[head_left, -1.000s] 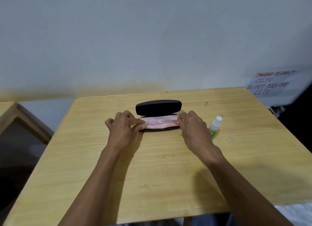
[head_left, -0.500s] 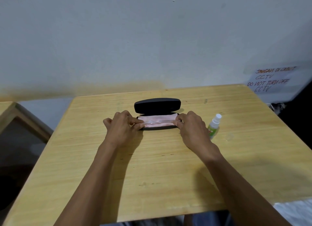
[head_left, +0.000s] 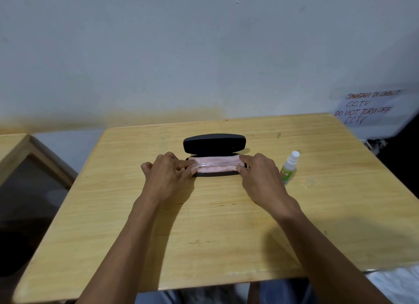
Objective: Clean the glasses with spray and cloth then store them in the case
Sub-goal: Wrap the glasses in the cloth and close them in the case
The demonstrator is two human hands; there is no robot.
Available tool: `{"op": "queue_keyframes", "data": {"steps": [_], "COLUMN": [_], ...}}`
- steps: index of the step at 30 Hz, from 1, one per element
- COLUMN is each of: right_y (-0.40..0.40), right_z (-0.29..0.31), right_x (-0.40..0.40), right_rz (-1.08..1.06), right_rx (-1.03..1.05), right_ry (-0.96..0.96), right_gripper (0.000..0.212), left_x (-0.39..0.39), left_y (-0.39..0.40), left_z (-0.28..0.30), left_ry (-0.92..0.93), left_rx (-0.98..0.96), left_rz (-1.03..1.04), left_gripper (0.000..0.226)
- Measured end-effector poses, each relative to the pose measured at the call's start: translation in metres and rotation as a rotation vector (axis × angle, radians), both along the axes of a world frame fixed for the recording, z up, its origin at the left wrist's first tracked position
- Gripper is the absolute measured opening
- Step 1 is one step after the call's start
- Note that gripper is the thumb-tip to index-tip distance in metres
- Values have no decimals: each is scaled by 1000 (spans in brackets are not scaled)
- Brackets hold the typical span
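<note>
Room: pale grey-white wall behind, w/ a yellowish stain band low down where it meets the desk line; dark area far left & far right.
2nd desk: far left, only a wood corner + dark glassy panel shows, apart from main desk.
Desk: light wood, grain runs left-right, few small dark marks near middle; front edge close to the person, back edge at wall.
Left hand: fingers curled, thumb & index tips pinching the left end of the clear glasses at the case's left edge.
Case: black hard shell, open, centre-back of desk; lid stands up behind, tray lies flat in front.
Cloth: pink, lines the tray; glasses lie lengthwise on top of it, inside the case. Frame is clear so detail is hard to make out.
Right hand: palm down, fingertips closed on the right end of the glasses at the case's right edge.
Spray bottle: small, white cap, green label, upright, just right of the right hand; not touching the case.
Paper sign: far right on wall, handwritten "DO NOT TURN OFF CCTV".
Vs 0.5 s ago: both hands stay on the same ends of the glasses, bottle & case in the same spots rel. to each other; no clear change in grip. Vs 1.0 s ago: whole scene sits a bit higher in view, so head tilt differs slightly.
</note>
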State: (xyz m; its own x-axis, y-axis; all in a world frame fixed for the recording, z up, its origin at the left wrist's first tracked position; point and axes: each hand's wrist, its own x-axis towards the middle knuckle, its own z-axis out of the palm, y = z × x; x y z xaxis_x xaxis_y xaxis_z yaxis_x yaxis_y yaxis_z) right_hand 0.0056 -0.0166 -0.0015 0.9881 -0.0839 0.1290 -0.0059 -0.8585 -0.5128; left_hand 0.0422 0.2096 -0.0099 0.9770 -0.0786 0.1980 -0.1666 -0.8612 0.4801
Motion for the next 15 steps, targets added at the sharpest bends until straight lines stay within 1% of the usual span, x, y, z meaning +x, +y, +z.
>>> {"op": "queue_keyframes", "data": {"steps": [2,5,7,10,13,15], "right_y": [2,7,12,13,14,14], "right_z": [4,11,17,24,26,26], "right_x": [-2,2,9,26,38,41], "right_rz": [-20,-115,-167,-226,-266,-276], "right_rx": [77,208,290,405,532,597], "right_ry": [-25,-134,-139,-20,75,83], "right_gripper": [37,46,54,62,57,43], "left_x": [-5,-7,-2,13,26,32], "left_y": [1,1,-2,-8,-13,-16], "left_z": [1,11,22,31,36,36], "left_ry": [-42,-73,-9,141,280,326], "left_rx": [-93,-354,-521,-629,-701,-723], "left_rz": [40,146,208,245,222,213], "left_gripper": [35,48,57,65,68,61]}}
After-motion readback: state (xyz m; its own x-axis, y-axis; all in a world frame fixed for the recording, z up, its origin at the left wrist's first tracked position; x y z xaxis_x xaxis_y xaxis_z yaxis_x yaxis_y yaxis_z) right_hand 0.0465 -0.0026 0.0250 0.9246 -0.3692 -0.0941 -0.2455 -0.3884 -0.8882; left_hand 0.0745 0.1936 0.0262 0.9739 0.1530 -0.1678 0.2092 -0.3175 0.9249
